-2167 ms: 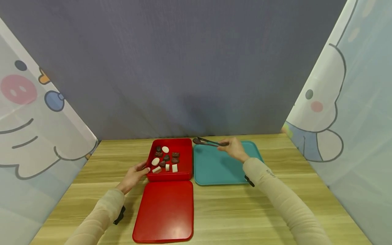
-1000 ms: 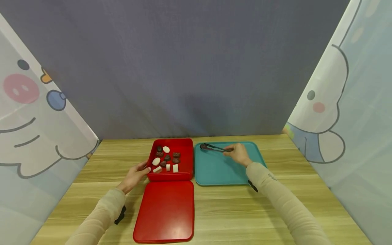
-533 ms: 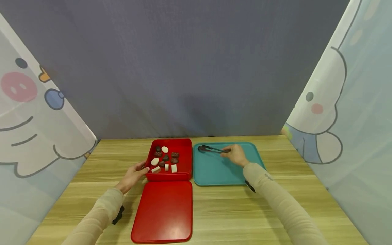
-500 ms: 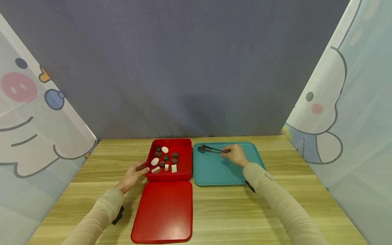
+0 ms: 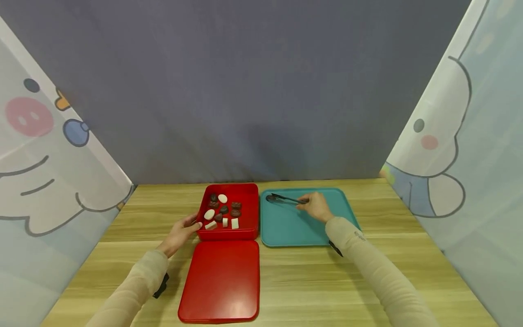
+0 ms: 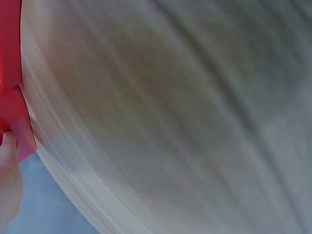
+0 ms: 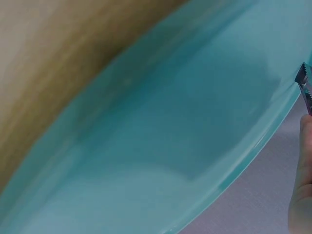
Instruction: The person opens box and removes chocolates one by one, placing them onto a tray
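Note:
My left hand [image 5: 180, 234] grips the left wall of a red box [image 5: 249, 222], thumb over the rim near the front corner. In the left wrist view that thumb [image 6: 9, 146] lies against the red wall. Several dark brown and white chocolates [image 5: 224, 209] lie in the box, mostly toward its left side. With my right hand [image 5: 318, 207] I hold black tongs [image 5: 288, 198], tips pointing left over the far left part of a teal tray [image 5: 302, 229]. A dark brown rounded shape shows at the tips; whether it is a chocolate or the tongs' head I cannot tell.
A flat red lid [image 5: 220, 284] lies on the wooden table [image 5: 310, 286] in front of the box. Box and tray stand side by side, close together. A grey curtain [image 5: 261, 91] rises behind the table, with printed cloth [image 5: 478, 150] at both sides.
The right hand and tongs have moved right and down, from near the box's right rim to low over the tray. The left hand stays on the box.

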A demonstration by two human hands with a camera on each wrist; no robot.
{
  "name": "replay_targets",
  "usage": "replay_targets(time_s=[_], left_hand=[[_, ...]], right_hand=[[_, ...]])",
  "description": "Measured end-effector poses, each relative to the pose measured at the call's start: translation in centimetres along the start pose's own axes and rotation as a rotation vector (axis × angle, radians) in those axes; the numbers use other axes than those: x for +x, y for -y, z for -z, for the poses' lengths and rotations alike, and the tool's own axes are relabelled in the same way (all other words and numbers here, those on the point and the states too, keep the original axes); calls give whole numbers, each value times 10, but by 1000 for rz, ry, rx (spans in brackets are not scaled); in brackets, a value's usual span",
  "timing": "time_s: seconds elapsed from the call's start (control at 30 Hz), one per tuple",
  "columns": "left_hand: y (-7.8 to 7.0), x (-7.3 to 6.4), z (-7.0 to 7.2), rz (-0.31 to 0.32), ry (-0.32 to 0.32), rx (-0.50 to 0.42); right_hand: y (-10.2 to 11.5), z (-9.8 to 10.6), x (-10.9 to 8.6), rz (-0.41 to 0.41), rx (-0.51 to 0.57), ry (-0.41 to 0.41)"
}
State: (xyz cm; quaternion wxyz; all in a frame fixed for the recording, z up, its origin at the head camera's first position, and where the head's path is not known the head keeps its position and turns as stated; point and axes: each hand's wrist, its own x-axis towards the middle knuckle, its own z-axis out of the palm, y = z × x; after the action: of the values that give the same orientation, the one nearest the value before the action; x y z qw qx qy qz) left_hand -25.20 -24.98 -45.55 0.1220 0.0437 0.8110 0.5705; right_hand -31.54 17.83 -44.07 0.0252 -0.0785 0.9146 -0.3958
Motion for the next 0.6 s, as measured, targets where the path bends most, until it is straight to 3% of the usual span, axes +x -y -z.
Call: replay_targets(time_s=[0.6], left_hand=[[3,0,1,2,-8,-14]], right_hand=[[4,0,-1,-13,-5,-1]])
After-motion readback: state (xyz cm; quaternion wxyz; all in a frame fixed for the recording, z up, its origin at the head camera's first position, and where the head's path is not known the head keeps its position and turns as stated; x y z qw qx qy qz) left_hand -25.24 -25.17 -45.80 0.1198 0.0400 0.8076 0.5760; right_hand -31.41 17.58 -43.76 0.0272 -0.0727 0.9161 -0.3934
